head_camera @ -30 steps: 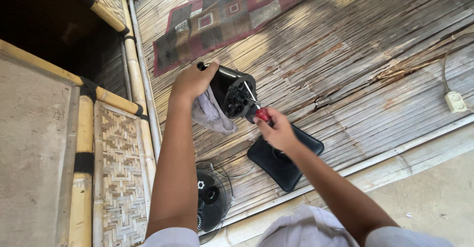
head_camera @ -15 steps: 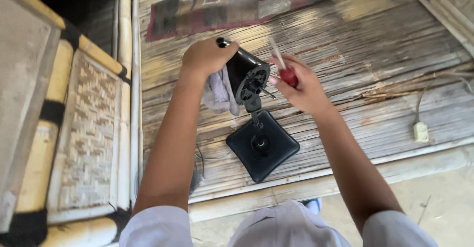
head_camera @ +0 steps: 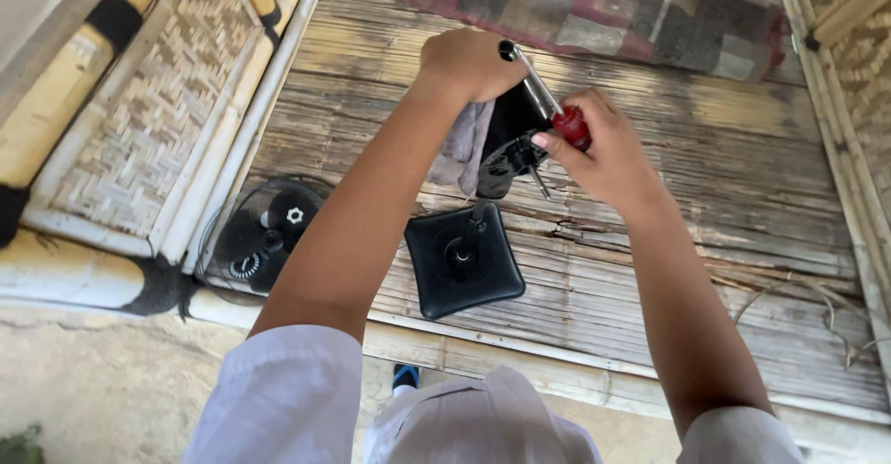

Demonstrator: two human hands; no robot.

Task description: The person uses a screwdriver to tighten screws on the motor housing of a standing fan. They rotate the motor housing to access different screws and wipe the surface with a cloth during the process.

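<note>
My left hand (head_camera: pixel 469 60) grips the top of a black fan motor housing (head_camera: pixel 510 144), with a grey cloth (head_camera: pixel 467 144) bunched under the palm. The housing stands on a short neck above a square black base (head_camera: pixel 464 260) that rests on the slatted bamboo floor (head_camera: pixel 705 195). My right hand (head_camera: pixel 608 153) holds a screwdriver with a red handle (head_camera: pixel 568 125); its metal shaft runs up and to the left across the top of the housing. Both hands are close together over the housing.
A black fan grille with blades (head_camera: pixel 264 237) lies on the floor at the left, under my left forearm. A patterned rug (head_camera: pixel 594 5) lies at the far end. Woven bamboo panels (head_camera: pixel 121 121) line the left side, more bamboo (head_camera: pixel 854 46) the right.
The camera has swung and moved in, so the hands and housing look bigger. The screwdriver has tipped from upright beside the housing to lying slanted across its top. The left hand keeps its grip.
</note>
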